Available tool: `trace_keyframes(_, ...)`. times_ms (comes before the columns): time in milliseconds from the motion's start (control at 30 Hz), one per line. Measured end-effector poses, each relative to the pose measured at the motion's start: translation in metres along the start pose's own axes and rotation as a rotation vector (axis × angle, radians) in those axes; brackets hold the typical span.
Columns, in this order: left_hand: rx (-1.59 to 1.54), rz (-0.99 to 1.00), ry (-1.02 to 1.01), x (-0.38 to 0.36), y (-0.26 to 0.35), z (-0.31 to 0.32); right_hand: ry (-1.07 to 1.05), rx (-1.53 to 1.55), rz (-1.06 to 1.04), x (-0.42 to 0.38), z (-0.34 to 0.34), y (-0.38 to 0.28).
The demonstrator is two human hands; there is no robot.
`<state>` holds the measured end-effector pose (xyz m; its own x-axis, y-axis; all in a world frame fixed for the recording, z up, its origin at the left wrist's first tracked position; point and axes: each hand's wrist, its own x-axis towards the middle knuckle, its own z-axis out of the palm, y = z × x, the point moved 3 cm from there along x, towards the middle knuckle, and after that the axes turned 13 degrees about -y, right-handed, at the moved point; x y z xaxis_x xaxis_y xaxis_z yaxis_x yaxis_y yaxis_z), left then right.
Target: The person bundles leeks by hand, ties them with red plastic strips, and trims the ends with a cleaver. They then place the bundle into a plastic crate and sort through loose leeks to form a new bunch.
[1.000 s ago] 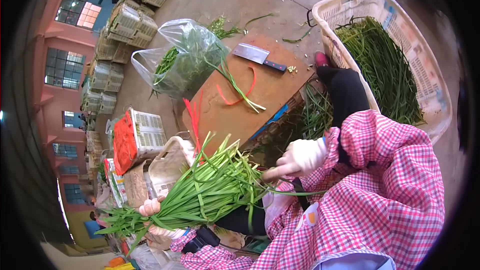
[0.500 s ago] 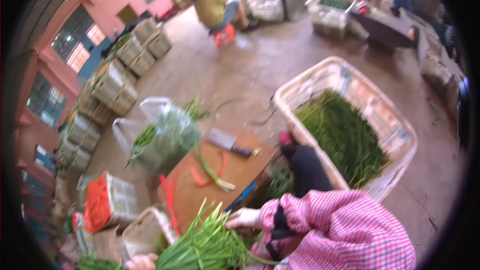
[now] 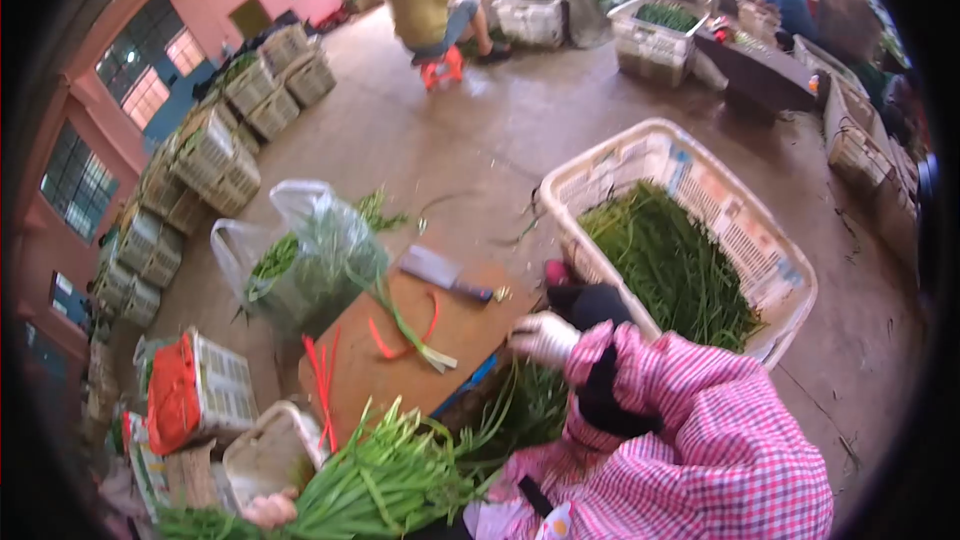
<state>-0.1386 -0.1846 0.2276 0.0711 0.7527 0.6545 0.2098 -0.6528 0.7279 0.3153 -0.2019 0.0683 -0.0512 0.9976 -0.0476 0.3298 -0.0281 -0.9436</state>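
A large bunch of green leafy stalks (image 3: 390, 475) lies across the lower middle of the view. At its lower left edge my left hand (image 3: 270, 508) shows only its curled fingers against the greens. Gloved in white, my right hand (image 3: 545, 338) is at the right edge of the wooden board (image 3: 380, 395), above dark greens; its fingertips are hard to make out. On the board are a cleaver (image 3: 445, 272), a few pale-ended stalks (image 3: 412, 335), and red strips (image 3: 322, 390).
A white crate (image 3: 790, 330) holding greens stands at the right. Left of the board are a plastic bag (image 3: 325, 250) of greens, a red-covered crate (image 3: 225, 390) and a pale basket (image 3: 265, 450). A person (image 3: 425, 10) sits on a red stool farther back.
My right hand has left the bunch and moved up and right to the board's edge. My left hand has shifted slightly up and left. The view has tilted a little.
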Motion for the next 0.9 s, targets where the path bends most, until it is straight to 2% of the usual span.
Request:
trace_keyframes(33,-0.020,0.015,-0.016,-0.005,-0.003,-0.001,-0.044,0.141,-0.009,0.002,-0.009,-0.017)
trace_keyframes(67,-0.038,0.030,-0.037,-0.013,-0.005,-0.002,-0.064,0.464,0.170,0.005,-0.010,-0.026)
trace_keyframes(100,-0.005,0.020,-0.034,-0.017,0.000,-0.005,-0.098,0.572,0.096,0.009,-0.010,-0.033)
trace_keyframes(133,-0.077,0.000,-0.167,-0.017,0.002,0.011,-0.162,0.722,0.077,0.006,-0.010,-0.053)
trace_keyframes(200,-0.237,-0.036,-0.427,-0.014,0.001,0.053,-0.287,0.685,-0.056,0.010,-0.005,-0.076)
trace_keyframes(233,-0.216,-0.038,-0.418,-0.015,0.001,0.060,-0.339,0.697,-0.077,0.011,0.001,-0.089)
trace_keyframes(333,-0.639,-0.245,-0.643,-0.019,-0.005,0.088,-0.420,0.681,-0.053,0.019,0.022,-0.116)
trace_keyframes(367,-0.781,-0.181,-0.644,-0.020,-0.005,0.100,-0.468,0.675,-0.136,0.025,0.031,-0.119)
trace_keyframes(400,-0.922,-0.119,-0.644,-0.022,-0.004,0.110,-0.565,0.717,-0.129,0.031,0.042,-0.117)
trace_keyframes(467,-1.058,-0.147,-0.702,-0.025,-0.005,0.124,-0.648,0.724,-0.141,0.036,0.061,-0.129)
trace_keyframes(500,-1.082,-0.201,-0.645,-0.029,0.003,0.130,-0.649,0.692,-0.171,0.038,0.069,-0.134)
trace_keyframes(533,-1.140,-0.158,-0.659,-0.030,0.003,0.136,-0.650,0.659,-0.204,0.040,0.077,-0.138)
trace_keyframes(800,-1.221,-0.210,-0.664,-0.036,0.001,0.135,-0.749,0.760,-0.166,0.045,0.099,-0.153)
trace_keyframes(900,-1.233,-0.244,-0.614,-0.039,0.003,0.128,-0.794,0.486,-0.109,0.048,0.092,-0.153)
